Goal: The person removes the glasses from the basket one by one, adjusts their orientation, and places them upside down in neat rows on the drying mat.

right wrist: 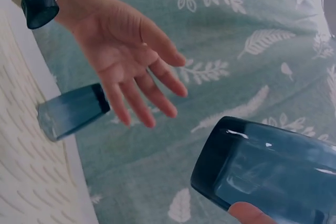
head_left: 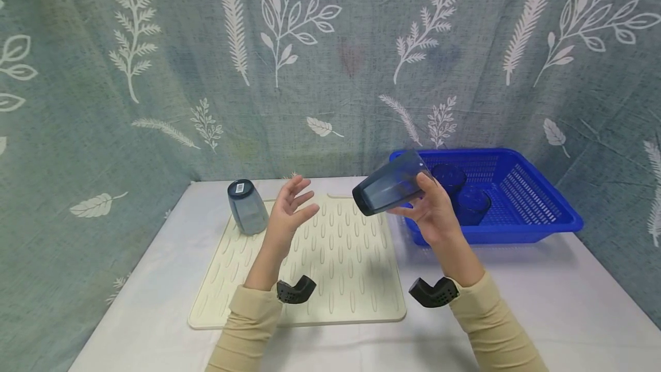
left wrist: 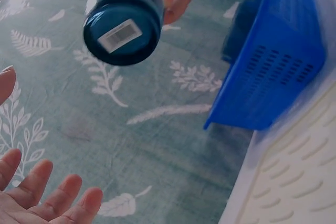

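My right hand (head_left: 432,211) grips a blue-tinted drinking glass (head_left: 389,183) near its rim, tilted with the dark base toward the left. That glass (right wrist: 268,166) also fills the lower right of the right wrist view, and a barcode sticker shows on its base in the left wrist view. With fingers spread and nothing in it, my left hand (head_left: 289,211) is raised above the cream drying mat (head_left: 335,268), apart from the held glass. Another blue glass (head_left: 248,206) stands upside down on the mat's far left corner, a sticker on its upturned base.
A blue plastic basket (head_left: 532,234) sits at the back right of the white table (head_left: 516,303). Inside are blue glasses (head_left: 472,204) toward its left side. A grey-green leaf-patterned cloth (head_left: 330,85) hangs behind the table.
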The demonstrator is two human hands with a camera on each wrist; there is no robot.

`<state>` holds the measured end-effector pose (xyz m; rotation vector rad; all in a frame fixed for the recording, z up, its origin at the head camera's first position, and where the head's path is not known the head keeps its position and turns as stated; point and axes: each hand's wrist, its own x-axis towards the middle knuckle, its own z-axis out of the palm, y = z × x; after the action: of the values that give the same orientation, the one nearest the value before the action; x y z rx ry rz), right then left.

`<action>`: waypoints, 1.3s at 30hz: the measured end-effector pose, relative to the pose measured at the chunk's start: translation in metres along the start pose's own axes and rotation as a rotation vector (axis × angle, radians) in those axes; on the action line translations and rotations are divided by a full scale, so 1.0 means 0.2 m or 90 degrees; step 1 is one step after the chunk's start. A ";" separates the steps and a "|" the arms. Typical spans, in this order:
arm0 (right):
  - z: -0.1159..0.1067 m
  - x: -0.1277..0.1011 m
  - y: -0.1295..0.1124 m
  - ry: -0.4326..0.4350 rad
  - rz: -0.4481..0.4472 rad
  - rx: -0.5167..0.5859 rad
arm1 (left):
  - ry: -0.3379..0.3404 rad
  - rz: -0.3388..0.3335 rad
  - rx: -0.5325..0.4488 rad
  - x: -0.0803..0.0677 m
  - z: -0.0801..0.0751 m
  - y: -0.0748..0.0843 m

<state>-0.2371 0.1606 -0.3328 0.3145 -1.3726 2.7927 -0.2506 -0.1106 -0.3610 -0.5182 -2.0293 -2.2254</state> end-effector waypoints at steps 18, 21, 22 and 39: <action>0.09 -0.01 0.16 0.019 0.042 0.050 | -0.013 0.012 -0.075 -0.02 0.16 -0.07; 0.10 -0.01 0.18 0.018 0.047 0.066 | -0.005 0.017 -0.099 -0.02 0.18 -0.08; 0.10 -0.01 0.19 0.021 0.049 0.072 | -0.004 0.020 -0.109 -0.03 0.19 -0.09; 0.16 -0.02 0.28 0.060 0.087 0.203 | 0.050 0.098 -0.261 -0.03 0.33 -0.18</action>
<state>-0.2338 0.1013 -0.3589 0.0923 -0.9624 3.0928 -0.2427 -0.0432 -0.3921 -0.5844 -1.4424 -2.5228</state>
